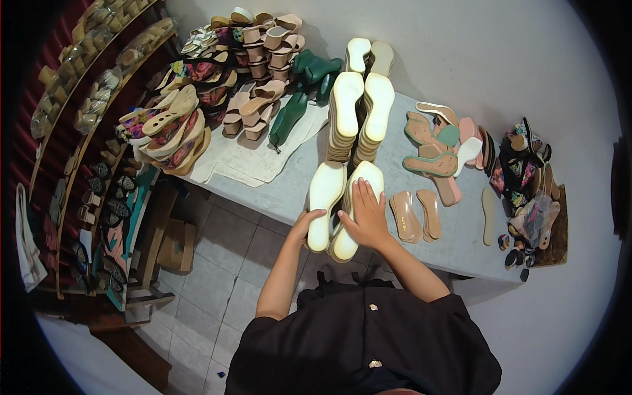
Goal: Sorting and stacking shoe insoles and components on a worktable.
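A: How far along, going by what shows?
B: Stacking looks well advanced, I'd judge. Pale insoles sit in paired columns: the left front stack [326, 187], the right front stack [370, 169], two middle stacks [347, 108] behind, two rear stacks [358, 54] near the wall.
A: What remains apart?
B: Tan insoles [405, 216] in two small piles, right of the hands; mixed loose soles [430, 162] beyond, overlapping untidily. All on the table [457, 230].
A: Hands?
B: Left hand [304, 227] part-curled at the left front stack's outer side, thumb on the top edge; other fingers hidden, so cannot tell how firm the hold. Right hand [366, 216] open and flat across the right front stack, thumb apart.
A: Stacks relative to the hands?
B: Between and beneath them, side by side, narrow ends toward the wearer at the table's near edge. Cannot tell whether they overhang.
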`<state>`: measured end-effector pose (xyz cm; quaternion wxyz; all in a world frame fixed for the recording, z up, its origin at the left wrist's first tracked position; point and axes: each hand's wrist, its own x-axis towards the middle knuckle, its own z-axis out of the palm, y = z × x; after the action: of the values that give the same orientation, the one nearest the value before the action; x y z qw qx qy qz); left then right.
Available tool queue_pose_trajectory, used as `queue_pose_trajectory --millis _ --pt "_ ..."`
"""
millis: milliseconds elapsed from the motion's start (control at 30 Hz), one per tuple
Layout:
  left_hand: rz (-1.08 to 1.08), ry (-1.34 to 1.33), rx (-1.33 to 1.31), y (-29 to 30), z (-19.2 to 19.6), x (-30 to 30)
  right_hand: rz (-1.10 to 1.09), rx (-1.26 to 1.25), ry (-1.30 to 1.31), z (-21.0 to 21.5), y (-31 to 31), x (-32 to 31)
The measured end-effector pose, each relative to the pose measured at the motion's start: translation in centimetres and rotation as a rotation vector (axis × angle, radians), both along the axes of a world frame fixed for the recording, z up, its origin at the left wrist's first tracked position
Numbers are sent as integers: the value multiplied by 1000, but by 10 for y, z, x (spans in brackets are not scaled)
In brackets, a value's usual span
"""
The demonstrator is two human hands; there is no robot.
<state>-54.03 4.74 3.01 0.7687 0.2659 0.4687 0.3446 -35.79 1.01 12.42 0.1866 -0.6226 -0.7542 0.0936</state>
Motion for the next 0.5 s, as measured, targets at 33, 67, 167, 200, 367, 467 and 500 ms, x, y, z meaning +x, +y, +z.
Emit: queue_pose_trajectory --millis 33,67,167,200,367,467,500 --pt "-15 128 64 4 -12 -4 2 5 -5 0 0 -2" --pt "-33 255 124 4 -11 -4 8 -1 -5 1 0 -2" --pt "-44 1070 290 5 -1 2 25 10 -16 1 0 -4" --pt "-38 1070 283 4 10 3 16 16 -22 1 1 -2" --pt "-62 1030 673 -17 49 9 7 22 -16 -1 2 -1" --pt "-65 1033 854 -21 40 9 7 40 -9 -1 3 -2" --pt "-39 909 815 -22 32 8 11 42 -10 -1 4 -4"
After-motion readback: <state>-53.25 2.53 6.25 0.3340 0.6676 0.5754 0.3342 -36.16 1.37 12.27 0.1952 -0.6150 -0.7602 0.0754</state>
